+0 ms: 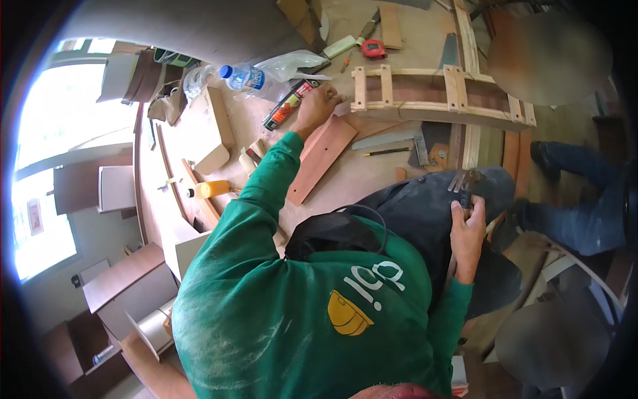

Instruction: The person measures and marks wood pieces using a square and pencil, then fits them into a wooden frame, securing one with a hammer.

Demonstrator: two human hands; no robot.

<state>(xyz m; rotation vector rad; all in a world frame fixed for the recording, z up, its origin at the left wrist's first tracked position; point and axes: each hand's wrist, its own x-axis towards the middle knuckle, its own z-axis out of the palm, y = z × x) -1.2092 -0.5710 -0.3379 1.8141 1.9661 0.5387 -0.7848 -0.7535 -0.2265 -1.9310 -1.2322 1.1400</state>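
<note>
My left hand (318, 110) is stretched over the workbench with its fingers curled together. Whatever they hold, if anything, is too small to make out. Right beside it lies a dark printed tube (287, 106), and just to the right is the end of a long wooden frame (415, 105) with light cross slats. A reddish board (322, 158) with small dark holes lies below that hand. Over my dark-trousered thigh, my right hand (468, 233) is closed around the handle of a claw hammer (463, 181), its metal head upward.
A water bottle (242, 78) lies by clear plastic. Farther back sits a red tape measure (373, 48). A metal square (420, 147) and a pencil (388, 152) lie below the frame. At left is an orange bottle (209, 189). Another person's jeans-clad legs (565, 223) are at right.
</note>
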